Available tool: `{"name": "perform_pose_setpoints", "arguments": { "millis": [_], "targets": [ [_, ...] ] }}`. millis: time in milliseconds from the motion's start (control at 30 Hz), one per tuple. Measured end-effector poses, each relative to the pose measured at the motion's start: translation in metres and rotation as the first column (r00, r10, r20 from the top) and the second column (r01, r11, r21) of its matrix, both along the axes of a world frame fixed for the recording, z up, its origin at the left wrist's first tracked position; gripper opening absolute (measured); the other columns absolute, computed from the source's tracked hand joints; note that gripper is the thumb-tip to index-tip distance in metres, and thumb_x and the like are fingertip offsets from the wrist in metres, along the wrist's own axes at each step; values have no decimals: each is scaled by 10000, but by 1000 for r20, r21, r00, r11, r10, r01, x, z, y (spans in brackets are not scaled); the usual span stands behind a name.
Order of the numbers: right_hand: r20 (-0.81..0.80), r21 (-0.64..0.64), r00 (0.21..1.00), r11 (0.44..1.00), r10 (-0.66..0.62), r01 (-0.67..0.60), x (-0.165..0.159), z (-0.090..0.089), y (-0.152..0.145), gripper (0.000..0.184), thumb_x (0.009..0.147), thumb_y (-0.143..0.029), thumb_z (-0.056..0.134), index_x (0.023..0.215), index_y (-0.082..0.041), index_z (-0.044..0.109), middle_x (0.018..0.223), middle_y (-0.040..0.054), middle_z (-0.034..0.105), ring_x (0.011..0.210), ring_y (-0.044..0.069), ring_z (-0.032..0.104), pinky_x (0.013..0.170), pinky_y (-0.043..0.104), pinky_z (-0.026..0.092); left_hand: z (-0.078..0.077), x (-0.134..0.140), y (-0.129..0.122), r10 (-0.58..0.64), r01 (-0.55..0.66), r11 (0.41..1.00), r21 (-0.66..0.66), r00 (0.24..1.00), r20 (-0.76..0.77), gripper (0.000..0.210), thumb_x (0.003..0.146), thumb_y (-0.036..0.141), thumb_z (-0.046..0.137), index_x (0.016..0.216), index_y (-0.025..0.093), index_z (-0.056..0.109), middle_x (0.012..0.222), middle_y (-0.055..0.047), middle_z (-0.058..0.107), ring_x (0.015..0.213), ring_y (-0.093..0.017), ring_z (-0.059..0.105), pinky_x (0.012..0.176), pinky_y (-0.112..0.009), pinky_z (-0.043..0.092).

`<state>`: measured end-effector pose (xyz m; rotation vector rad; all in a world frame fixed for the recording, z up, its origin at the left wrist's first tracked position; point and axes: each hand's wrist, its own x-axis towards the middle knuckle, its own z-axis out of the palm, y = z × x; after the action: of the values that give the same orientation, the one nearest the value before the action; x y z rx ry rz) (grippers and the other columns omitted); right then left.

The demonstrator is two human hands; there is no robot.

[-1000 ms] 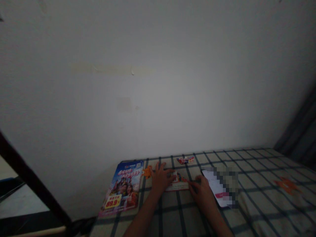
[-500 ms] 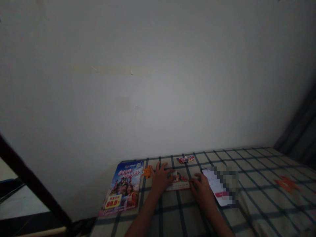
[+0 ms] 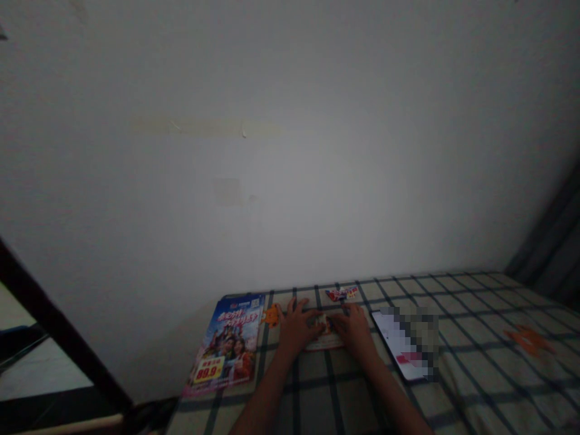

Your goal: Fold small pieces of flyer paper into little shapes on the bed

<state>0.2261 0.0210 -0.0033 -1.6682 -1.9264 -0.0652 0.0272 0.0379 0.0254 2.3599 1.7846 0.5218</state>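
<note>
A small printed sheet of paper [image 3: 327,345] lies on the checked cloth, mostly covered by my two hands. My left hand [image 3: 296,326] rests on its left part, fingers spread and lying flat. My right hand [image 3: 356,329] is at the sheet's right side, with fingertips bent onto the paper close to the left hand's fingertips. Exactly how those fingers grip the edge is hard to see in the dim light. Just left of my left hand lies an orange paper cutout [image 3: 270,315]. A torn colourful scrap [image 3: 342,294] sits beyond the hands.
Glossy leaflets [image 3: 229,344] are stacked on the left of the checked cloth [image 3: 312,399]. A phone [image 3: 399,347], partly blurred out, lies right of my right hand. Farther right is another orange cutout [image 3: 529,339]. A plain wall [image 3: 317,181] rises behind the cloth's far edge.
My right hand has moved left across the sheet, closer to my left hand, and the sheet's right part now looks turned inward. The left hand has stayed almost still.
</note>
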Motion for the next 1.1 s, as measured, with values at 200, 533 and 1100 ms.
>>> {"name": "perform_pose_setpoints", "arguments": {
  "millis": [200,533,1100],
  "targets": [
    [7,-18,1000,1000,-5,6,-7,-3,6,227,862,-248,689,1019,-386,776,1246,78,614,1223,268,507,997,371,428,0,-1,0,-12,12,1000,-4,1000,15,460,806,735,595,1206,521,672,1537,53,476,1475,-367,258,1166,-717,-26],
    [36,-15,998,999,-43,44,-5,0,-6,239,883,-324,673,1072,-448,749,1269,77,582,1242,290,482,986,410,422,0,-2,-2,-1,1,1000,-4,1000,0,488,789,795,557,1200,553,662,1523,61,495,1472,-382,264,1144,-750,-13],
    [23,38,994,994,-108,107,16,-5,-34,172,889,-452,655,946,-375,798,1059,76,597,1055,245,539,892,345,450,7,0,-5,20,-21,999,-45,999,-32,463,809,739,586,1220,539,658,1554,72,456,1482,-388,238,1161,-724,9]
  ]
}}
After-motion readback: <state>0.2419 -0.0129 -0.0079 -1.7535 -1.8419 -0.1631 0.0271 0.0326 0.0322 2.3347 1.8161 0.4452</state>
